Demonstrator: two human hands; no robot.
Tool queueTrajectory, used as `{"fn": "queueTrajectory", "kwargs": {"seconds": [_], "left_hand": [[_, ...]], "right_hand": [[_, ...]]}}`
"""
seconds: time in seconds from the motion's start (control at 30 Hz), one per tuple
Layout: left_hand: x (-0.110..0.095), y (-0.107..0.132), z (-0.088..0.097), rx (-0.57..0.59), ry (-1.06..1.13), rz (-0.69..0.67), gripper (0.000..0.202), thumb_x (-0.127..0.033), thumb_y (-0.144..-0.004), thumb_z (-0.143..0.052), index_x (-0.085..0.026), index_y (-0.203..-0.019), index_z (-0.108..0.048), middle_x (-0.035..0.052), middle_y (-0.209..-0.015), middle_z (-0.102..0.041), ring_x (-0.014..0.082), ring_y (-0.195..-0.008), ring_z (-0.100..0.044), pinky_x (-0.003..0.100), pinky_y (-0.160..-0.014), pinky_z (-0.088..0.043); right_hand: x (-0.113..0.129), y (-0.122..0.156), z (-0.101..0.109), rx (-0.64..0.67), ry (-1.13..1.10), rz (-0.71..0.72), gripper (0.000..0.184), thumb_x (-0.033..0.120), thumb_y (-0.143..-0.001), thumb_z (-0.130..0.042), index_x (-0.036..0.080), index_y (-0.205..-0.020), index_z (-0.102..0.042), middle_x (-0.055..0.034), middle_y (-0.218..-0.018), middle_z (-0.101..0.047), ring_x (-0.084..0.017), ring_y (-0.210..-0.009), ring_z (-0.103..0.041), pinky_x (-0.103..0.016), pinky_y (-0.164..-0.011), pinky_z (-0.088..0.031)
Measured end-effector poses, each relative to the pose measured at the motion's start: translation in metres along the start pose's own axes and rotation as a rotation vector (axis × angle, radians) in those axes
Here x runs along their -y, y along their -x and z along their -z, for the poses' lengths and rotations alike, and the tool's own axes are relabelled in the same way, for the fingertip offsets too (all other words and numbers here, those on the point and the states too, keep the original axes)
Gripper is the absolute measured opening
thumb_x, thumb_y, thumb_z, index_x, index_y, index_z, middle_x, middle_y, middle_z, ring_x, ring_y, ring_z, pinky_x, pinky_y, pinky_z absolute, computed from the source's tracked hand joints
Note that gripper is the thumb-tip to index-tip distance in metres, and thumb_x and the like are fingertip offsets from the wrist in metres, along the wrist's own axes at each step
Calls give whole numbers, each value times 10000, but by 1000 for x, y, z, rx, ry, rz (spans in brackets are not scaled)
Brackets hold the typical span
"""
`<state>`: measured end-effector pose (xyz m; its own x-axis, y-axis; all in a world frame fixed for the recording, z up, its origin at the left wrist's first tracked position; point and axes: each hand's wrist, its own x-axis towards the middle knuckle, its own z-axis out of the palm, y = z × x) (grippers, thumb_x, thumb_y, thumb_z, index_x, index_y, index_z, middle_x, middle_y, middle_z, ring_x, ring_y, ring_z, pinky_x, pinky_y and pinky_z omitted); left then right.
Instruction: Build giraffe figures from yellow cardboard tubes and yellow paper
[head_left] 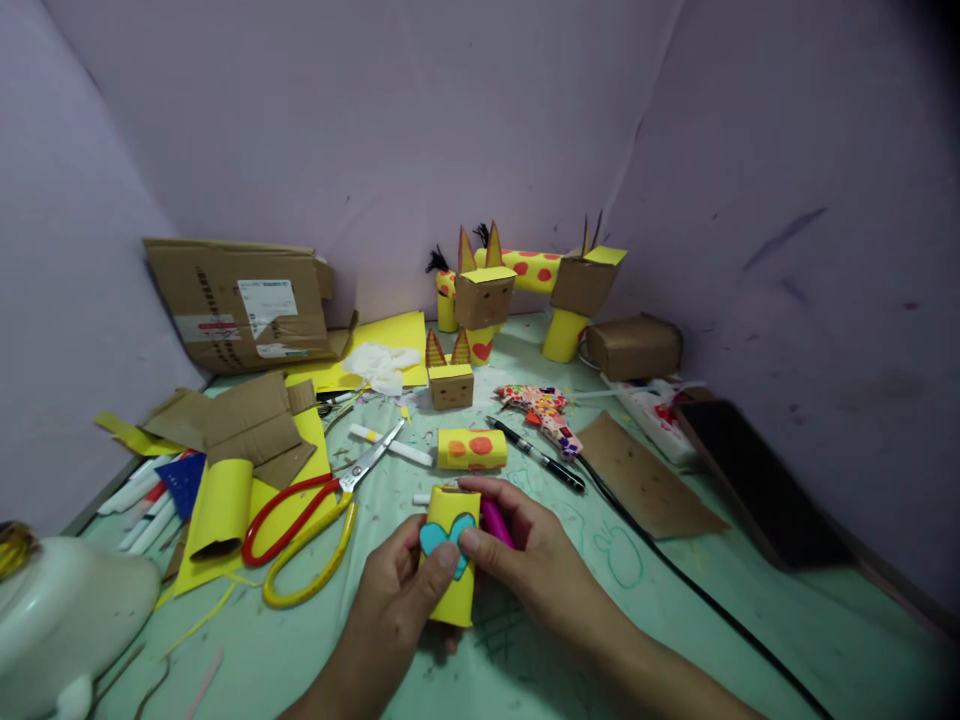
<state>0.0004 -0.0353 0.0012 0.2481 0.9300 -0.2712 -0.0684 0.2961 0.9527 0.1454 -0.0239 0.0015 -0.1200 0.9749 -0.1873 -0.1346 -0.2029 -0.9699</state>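
Observation:
Both hands hold a yellow paper-covered tube (452, 600) with a turquoise, dark-outlined heart on its front. My left hand (401, 585) grips its left side, the thumb pressed on the heart. My right hand (529, 555) closes on its upper right side, thumb also on the heart. A magenta pen or marker (496, 524) shows beside the right fingers; whether they hold it I cannot tell. Just beyond lies a yellow roll with orange spots (472, 450). Behind that stands a small cardboard box head (451, 391) with striped pointed ears.
Red-and-yellow-handled scissors (330, 510) lie open at left, near a yellow tube (223, 510) and cardboard scraps (255, 420). Larger box-headed animals (484, 300) stand at the back. Right of centre are a black pen (536, 455), a patterned glue gun (551, 420) with its cable, and a dark phone-like slab (757, 480).

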Motion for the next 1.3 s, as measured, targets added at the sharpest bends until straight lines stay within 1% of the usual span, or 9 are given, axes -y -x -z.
{"fn": "queueTrajectory", "kwargs": {"seconds": [0.13,0.37,0.6,0.73,0.8,0.93,1.07,1.13,1.3], "left_hand": [[2,-2,1,3,-4,-12,371,-532,-759,-589,-173,-836,-536,-29,-582,-538,87,-413,-504,185,-363,-437],[2,-2,1,-24,29,-6,389,-500,-743,-622,-156,-915,-564,-4,-627,-582,95,-432,-511,201,-366,-446],[5,-6,4,-45,78,28,368,-514,-766,-596,-165,-859,-526,-27,-581,-559,105,-433,-529,202,-368,-428],[4,-4,5,-88,82,16,353,-509,-774,-587,-164,-809,-525,-24,-583,-563,106,-439,-541,202,-379,-425],[2,-3,7,-155,86,-11,357,-510,-772,-588,-158,-775,-527,-14,-567,-574,103,-434,-532,203,-387,-424],[-2,-7,14,-281,128,-58,385,-528,-745,-606,-155,-729,-510,-6,-548,-583,96,-418,-516,198,-385,-406],[-1,-9,15,-245,107,-37,380,-520,-752,-605,-148,-765,-527,-7,-563,-589,99,-424,-528,202,-390,-412],[1,-9,13,-211,113,-24,381,-520,-750,-608,-147,-777,-532,-7,-579,-589,102,-435,-535,206,-389,-422],[0,-7,9,-235,169,-8,388,-518,-730,-626,-146,-771,-521,-8,-572,-586,103,-434,-533,203,-379,-416]], "right_hand": [[1,0,-1,3,-63,-23,475,291,-634,-764,197,-1076,-617,-18,-795,-622,-207,-795,-591,-357,-752,-458],[9,3,-1,-54,-81,4,534,169,-562,-767,212,-1065,-592,-3,-827,-593,-134,-650,-541,-283,-614,-450],[6,4,3,-71,-22,160,313,210,-703,-689,219,-1012,-638,5,-738,-599,-122,-612,-523,-264,-577,-432],[6,1,8,-98,-55,187,95,240,-712,-685,189,-784,-720,-48,-812,-675,-130,-601,-562,-297,-593,-472],[9,-1,11,-130,-112,168,105,274,-690,-706,178,-728,-720,-78,-901,-697,-143,-604,-594,-303,-566,-492],[14,-2,16,-226,-134,167,176,327,-689,-720,179,-781,-701,-83,-938,-697,-149,-603,-620,-249,-468,-485],[14,2,17,-139,-123,160,201,355,-741,-685,187,-851,-680,-54,-820,-698,-64,-393,-502,-160,-315,-328],[14,4,16,-95,-164,164,218,369,-754,-678,196,-888,-671,-40,-767,-694,-30,-338,-421,-146,-300,-268],[13,2,16,-44,-293,164,262,337,-747,-692,241,-990,-670,-48,-846,-695,-75,-460,-519,-179,-379,-388]]}}
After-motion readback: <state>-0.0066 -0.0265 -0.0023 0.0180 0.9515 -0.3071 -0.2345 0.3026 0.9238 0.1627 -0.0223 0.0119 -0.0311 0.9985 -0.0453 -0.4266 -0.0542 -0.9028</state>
